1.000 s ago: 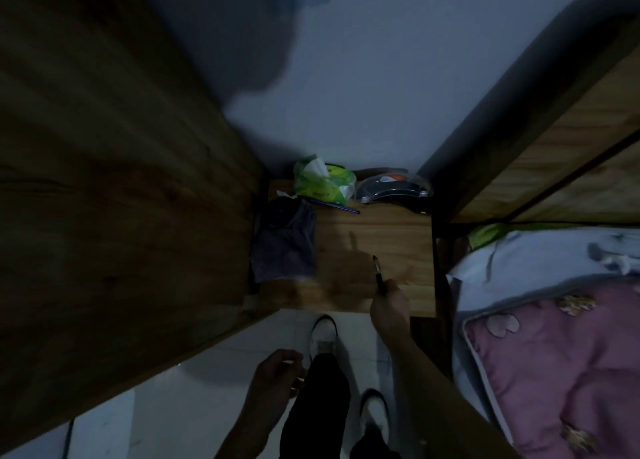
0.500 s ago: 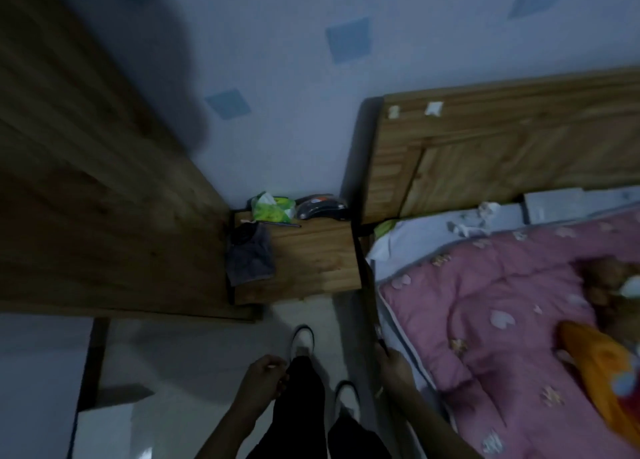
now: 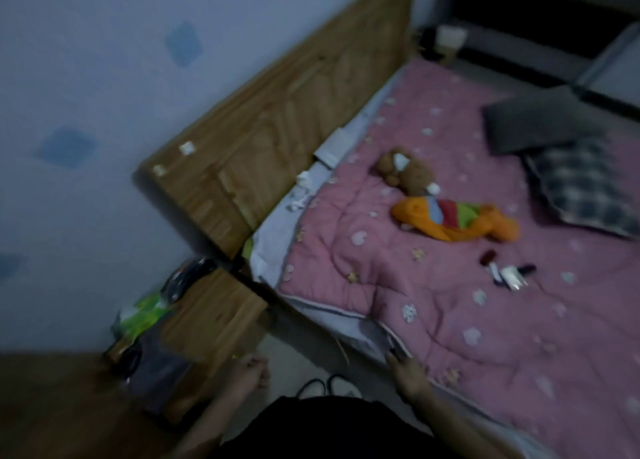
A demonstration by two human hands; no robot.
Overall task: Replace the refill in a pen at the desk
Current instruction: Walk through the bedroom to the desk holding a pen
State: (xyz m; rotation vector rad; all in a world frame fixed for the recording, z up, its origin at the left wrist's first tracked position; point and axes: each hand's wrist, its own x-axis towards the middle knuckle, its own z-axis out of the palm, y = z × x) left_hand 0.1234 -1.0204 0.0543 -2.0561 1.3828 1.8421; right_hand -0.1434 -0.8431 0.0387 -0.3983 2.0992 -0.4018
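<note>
My right hand [image 3: 410, 377] is low at the edge of the bed, closed around a thin dark pen [image 3: 393, 351] whose end sticks up above the fingers. To the left, my left hand [image 3: 247, 375] hangs beside the wooden nightstand [image 3: 221, 306] with its fingers curled; blur hides whether anything is in it. On the pink quilt [image 3: 433, 303], far to the right, lies a small cluster of dark and white stick-like items [image 3: 507, 273].
The nightstand carries a green tissue pack [image 3: 145, 315], a dark shiny object [image 3: 187, 277] and a grey cloth [image 3: 156, 372]. A teddy bear [image 3: 407, 173], an orange cloth [image 3: 453, 221] and a plaid pillow [image 3: 581, 185] lie on the bed. Wooden headboard [image 3: 277, 129] behind.
The view has swung right from the nightstand to the bed. My right hand came off the nightstand with the pen and now sits at the bed's edge; the left hand stayed low.
</note>
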